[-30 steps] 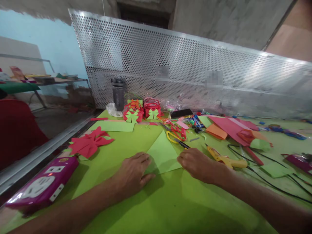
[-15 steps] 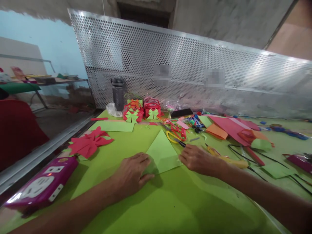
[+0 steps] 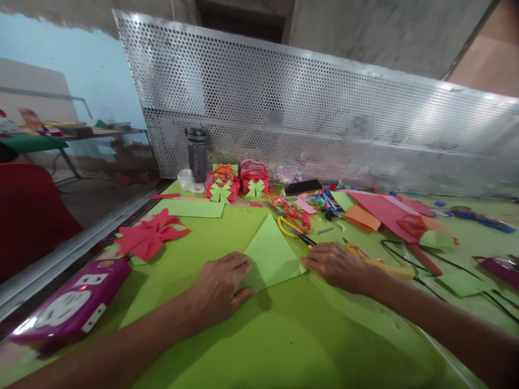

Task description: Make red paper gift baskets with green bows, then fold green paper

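Note:
A light green paper (image 3: pixel 272 253), shaped like a triangle, lies on the bright green table cover (image 3: pixel 284 346) with its tip pointing away from me. My left hand (image 3: pixel 225 281) rests on its left corner, fingers pressed together and the thumb a little apart, pinching the edge. At the right corner, the fingertips of my right hand (image 3: pixel 330 263) are closed on the paper. Just beyond my right hand lie yellow-handled scissors (image 3: pixel 288 228) and red-handled scissors (image 3: pixel 300 220).
Left of the paper are a red paper flower (image 3: pixel 150 235), a purple case (image 3: pixel 75 302) and a green strip (image 3: pixel 190 208). Two red baskets (image 3: pixel 254 177) and a dark bottle (image 3: pixel 197 155) stand behind. A yellow glue gun (image 3: pixel 385 266) with a black cord lies right.
My right hand has shifted slightly to the right along the paper's corner. The left hand stays in nearly the same place, and the view has moved very slightly.

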